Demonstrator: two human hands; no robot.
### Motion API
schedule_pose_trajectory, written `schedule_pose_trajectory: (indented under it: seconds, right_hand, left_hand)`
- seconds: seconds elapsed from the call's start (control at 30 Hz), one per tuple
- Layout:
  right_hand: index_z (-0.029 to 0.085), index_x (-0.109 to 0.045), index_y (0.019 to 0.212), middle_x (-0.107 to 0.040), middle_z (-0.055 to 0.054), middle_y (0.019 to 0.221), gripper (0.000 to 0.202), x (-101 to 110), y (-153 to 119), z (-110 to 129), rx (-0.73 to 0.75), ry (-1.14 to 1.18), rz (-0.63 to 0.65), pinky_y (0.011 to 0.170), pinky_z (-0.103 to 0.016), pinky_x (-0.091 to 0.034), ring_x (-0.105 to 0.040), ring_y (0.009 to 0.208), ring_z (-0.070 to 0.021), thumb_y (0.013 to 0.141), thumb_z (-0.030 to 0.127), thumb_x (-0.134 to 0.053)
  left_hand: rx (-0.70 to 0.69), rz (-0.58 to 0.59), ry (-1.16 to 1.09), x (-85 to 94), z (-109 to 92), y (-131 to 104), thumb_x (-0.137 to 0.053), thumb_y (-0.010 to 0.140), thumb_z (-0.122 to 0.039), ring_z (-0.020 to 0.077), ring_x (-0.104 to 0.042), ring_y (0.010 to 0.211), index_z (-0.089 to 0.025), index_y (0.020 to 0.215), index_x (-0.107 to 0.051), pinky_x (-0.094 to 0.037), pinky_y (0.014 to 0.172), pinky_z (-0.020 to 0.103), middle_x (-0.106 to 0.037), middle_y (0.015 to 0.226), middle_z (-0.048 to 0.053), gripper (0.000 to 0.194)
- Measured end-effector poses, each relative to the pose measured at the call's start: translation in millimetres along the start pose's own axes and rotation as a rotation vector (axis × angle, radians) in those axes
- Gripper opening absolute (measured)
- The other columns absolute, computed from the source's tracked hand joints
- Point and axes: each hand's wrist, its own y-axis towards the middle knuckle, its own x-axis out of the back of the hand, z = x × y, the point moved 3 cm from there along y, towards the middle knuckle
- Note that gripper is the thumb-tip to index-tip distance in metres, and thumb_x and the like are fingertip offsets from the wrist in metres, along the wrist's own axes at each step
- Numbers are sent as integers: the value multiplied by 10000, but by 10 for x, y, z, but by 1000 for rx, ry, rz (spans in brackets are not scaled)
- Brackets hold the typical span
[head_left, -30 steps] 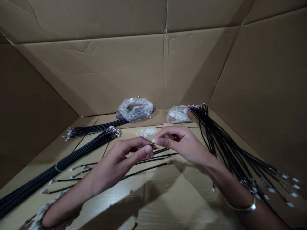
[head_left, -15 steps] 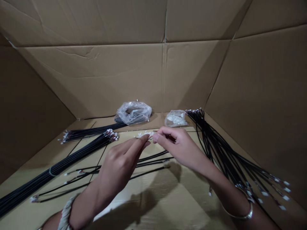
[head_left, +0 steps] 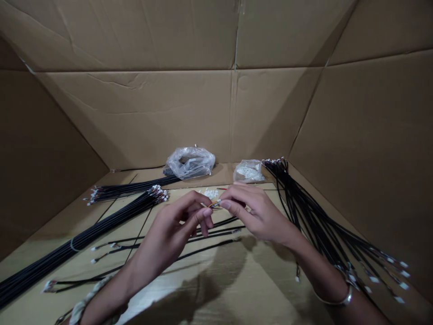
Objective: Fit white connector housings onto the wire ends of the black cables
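Observation:
My left hand [head_left: 182,221] pinches thin coloured wires [head_left: 214,205] between thumb and fingers, near the middle of the view. Facing it, my right hand [head_left: 253,207] closes thumb and forefinger on a small white connector [head_left: 219,201] at the end of these wires. Just behind the fingertips lies a small pile of white connectors [head_left: 211,193]. Several black cables [head_left: 209,246] run across the surface below and behind my left hand. A thin red item [head_left: 222,188] lies partly hidden behind my right hand.
Black cable bundles [head_left: 98,230] lie at the left, one tied with a band. Another bundle [head_left: 314,207] fans out at the right. Two clear plastic bags, a large one [head_left: 191,162] and a small one [head_left: 249,171], sit by the cardboard back wall [head_left: 152,113].
My left hand has turned, so its thumb and curled fingers show. The wires and the white connector between the hands are now visible. The view has tilted up slightly.

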Motion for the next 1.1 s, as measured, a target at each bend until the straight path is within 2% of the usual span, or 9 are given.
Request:
schedule_pose_trajectory:
  seconds: [0.2,0.43,0.6,0.73,0.9,1.1]
  right_hand:
    - [227,-614,844,-616,0,801,239,3,-14,-42,-73,101,49,706,-307,-380,-528,737,-169,1054,288,-518]
    - [216,-577,825,-519,33,739,269,-60,-35,-93,-309,252,81,619,-281,-325,-437,673,-146,1032,384,-541]
    - [217,-547,794,-500,36,720,295,-87,-23,-110,-328,252,55,594,-278,-314,-409,642,-138,1023,403,-543]
    - [218,-583,812,-521,15,750,278,-74,-18,-193,-318,234,29,650,-290,-354,-449,710,-161,1020,398,-543]
    - [208,-582,777,-552,10,747,261,-144,-46,-459,-337,211,-5,690,-302,-373,-482,725,-165,991,356,-565]
    - [189,-622,791,-612,7,759,276,-343,-206,-865,-391,174,-51,737,-314,-452,-577,760,-176,1010,353,-583]
  left_hand:
    - [89,65,-124,-30,61,36,-638,961,-451,130,-663,516,-169,837,-623,-462,449,201,-733,687,40,308]
    - [106,-33,-123,-102,180,43,-701,914,-470,126,-649,539,-159,828,-623,-447,471,202,-732,701,46,333]
    - [65,-75,-92,-136,219,43,-707,922,-438,131,-652,574,-163,902,-637,-465,507,214,-723,718,29,284]
    - [32,-36,-74,-143,307,80,-706,938,-420,125,-645,605,-172,1037,-654,-468,531,216,-713,744,17,272]
    - [57,111,-98,-183,675,224,-654,1005,-414,113,-624,643,-138,1071,-652,-545,597,254,-667,834,-1,283]
    - [158,247,-191,-305,1194,307,-638,1018,-400,153,-677,800,-146,1195,-636,-606,700,313,-688,1030,52,309]
